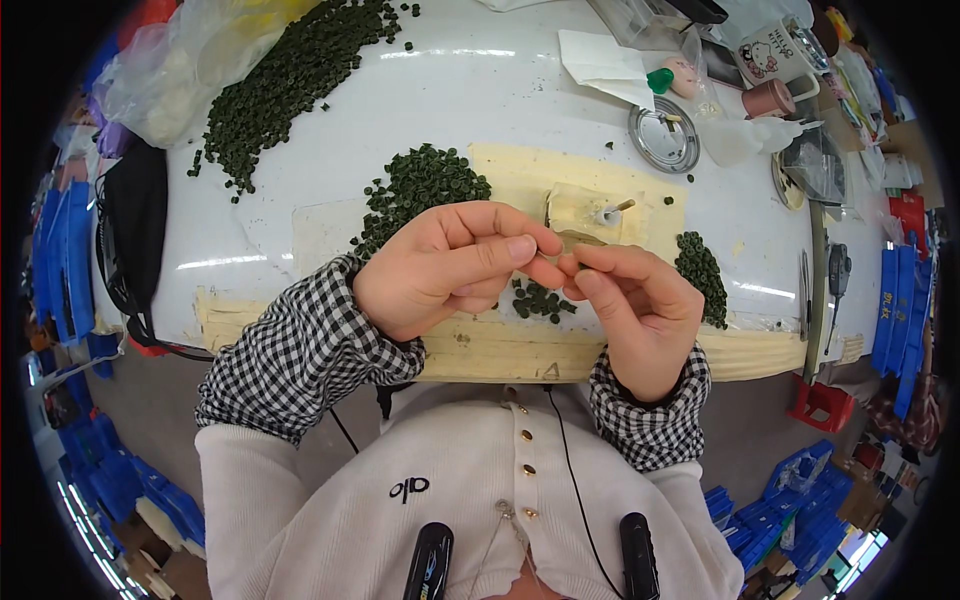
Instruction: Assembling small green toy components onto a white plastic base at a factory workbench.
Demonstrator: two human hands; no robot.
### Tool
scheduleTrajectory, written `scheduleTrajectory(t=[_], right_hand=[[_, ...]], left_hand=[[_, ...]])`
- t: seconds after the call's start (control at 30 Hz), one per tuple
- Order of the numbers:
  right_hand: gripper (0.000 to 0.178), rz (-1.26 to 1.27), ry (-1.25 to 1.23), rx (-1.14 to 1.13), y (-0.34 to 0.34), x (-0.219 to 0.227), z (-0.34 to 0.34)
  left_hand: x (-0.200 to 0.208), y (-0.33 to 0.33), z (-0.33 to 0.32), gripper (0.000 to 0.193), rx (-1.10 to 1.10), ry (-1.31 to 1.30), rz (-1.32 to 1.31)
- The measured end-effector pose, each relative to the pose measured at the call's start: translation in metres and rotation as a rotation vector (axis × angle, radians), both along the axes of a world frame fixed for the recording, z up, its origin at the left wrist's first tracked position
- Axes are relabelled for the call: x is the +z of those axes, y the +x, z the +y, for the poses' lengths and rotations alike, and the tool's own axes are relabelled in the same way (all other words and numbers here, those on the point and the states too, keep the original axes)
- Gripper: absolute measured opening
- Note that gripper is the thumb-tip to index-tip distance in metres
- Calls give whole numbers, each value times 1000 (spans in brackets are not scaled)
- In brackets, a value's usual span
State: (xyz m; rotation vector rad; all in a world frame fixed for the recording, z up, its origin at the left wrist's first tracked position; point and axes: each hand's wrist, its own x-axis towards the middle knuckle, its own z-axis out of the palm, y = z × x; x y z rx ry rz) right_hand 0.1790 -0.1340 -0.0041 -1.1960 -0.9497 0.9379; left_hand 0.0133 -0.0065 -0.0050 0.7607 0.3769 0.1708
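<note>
- So both hands are up over the worktable [430, 70], fingertips nearly meeting, right in the middle of the view.
- Left hand [450, 265]: thumb pressed down on the index finger in a tight pinch. Whatever might be in there is too small to make out, so I can't tell if it's holding anything.
- Right hand [640, 305]: thumb and index finger pinched close together, with a small dark piece [583, 267] showing between the tips, on the side facing the left hand.
- A little cluster [540, 300] of dark green bits sits below the fingertips, on the wearer's side, in the gap between the two hands.
- The middle heap [425, 185] of the same bits is just past the left hand, partly hidden behind it.
- Another right-hand heap [702, 278] lies just beside the right hand, out to its right.
- The biggest heap [300, 85] is well apart from both, far back on the left.
- Just beyond the fingertips there's a cream block [575, 212] with a short peg [610, 213] on it.
</note>
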Motion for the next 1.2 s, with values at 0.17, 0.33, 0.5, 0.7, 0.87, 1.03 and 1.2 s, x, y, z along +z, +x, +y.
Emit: scheduleTrajectory(t=[0.17, 0.33, 0.5, 0.7, 0.87, 1.03, 1.2], right_hand=[[17, 119, -29, 41, 4, 2, 0], [19, 233, 0, 90, 8, 0, -1], [19, 342, -57, 112, 7, 5, 0], [20, 278, -26, 134, 9, -5, -2], [16, 340, -30, 131, 9, -5, -1], [15, 290, -21, 82, 4, -2, -2], [15, 29, 27, 4, 2, -4, -1]], left_hand=[[-2, 1, -1, 20, 53, 24, 38], [1, 3, -1, 18, 66, 28, 50], [1, 2, -1, 19, 74, 9, 16], [0, 0, -1, 20, 76, 32, -6], [4, 0, -4, 19, 93, 87, 81], [0, -1, -5, 17, 89, 64, 48], [0, 1, -8, 15, 84, 48, 72]])
